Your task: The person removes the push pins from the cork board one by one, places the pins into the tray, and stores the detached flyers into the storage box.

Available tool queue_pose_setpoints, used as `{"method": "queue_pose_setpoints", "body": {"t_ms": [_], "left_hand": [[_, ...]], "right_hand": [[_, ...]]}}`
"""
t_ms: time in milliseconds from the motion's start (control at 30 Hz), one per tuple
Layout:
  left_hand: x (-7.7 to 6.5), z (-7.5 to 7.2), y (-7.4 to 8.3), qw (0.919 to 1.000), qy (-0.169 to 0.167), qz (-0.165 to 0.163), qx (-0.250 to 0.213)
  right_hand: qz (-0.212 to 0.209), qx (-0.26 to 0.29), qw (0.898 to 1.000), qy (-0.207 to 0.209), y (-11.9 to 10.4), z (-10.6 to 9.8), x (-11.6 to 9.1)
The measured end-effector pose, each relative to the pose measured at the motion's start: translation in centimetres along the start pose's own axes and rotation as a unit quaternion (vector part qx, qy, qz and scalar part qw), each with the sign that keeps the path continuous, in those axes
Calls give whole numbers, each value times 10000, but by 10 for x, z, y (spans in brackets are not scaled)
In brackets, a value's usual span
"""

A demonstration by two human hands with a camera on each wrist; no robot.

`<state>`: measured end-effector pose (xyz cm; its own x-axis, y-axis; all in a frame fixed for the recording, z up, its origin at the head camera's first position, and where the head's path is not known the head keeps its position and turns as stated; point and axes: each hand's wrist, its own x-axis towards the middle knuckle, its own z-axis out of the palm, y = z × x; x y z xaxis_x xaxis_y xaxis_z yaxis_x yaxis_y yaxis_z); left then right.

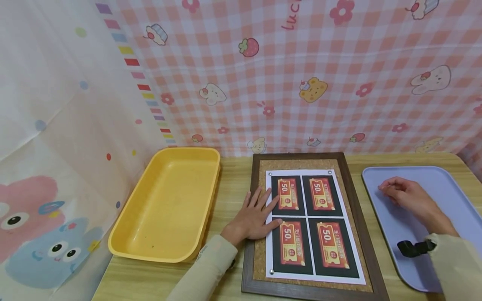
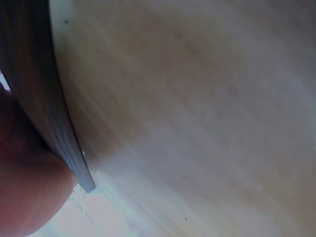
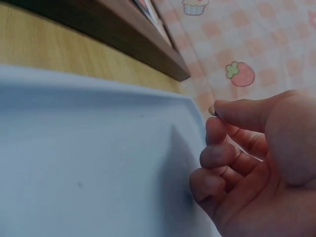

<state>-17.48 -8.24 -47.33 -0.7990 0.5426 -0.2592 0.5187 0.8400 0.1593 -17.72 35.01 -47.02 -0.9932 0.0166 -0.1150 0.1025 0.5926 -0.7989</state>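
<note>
A cork board in a dark wooden frame lies on the table. Pinned on it is a white sheet printed with several red coupons on black; silver tacks show at three of its corners. My left hand rests with fingers spread over the board's left edge and the sheet. In the left wrist view, part of that hand presses by the dark frame. Over the lavender tray, my right hand pinches a tiny metallic thumbtack between thumb and index finger; its point is hidden.
To the left stands a deep yellow tray. The lavender tray is right of the board, with wood tabletop between things. A pink checked cloth hangs behind the table.
</note>
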Motion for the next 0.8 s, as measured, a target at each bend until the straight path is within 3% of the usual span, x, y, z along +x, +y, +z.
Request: {"method": "queue_pose_setpoints", "body": {"t_ms": [400,800], "left_hand": [[4,6,-2,10000,-25,-24,-91],[1,1,-1,10000,-52,-37,-15]], "right_hand": [[334,-125,9993,-97,10,3,5],[422,-153,9990,-12,17,7,7]]}}
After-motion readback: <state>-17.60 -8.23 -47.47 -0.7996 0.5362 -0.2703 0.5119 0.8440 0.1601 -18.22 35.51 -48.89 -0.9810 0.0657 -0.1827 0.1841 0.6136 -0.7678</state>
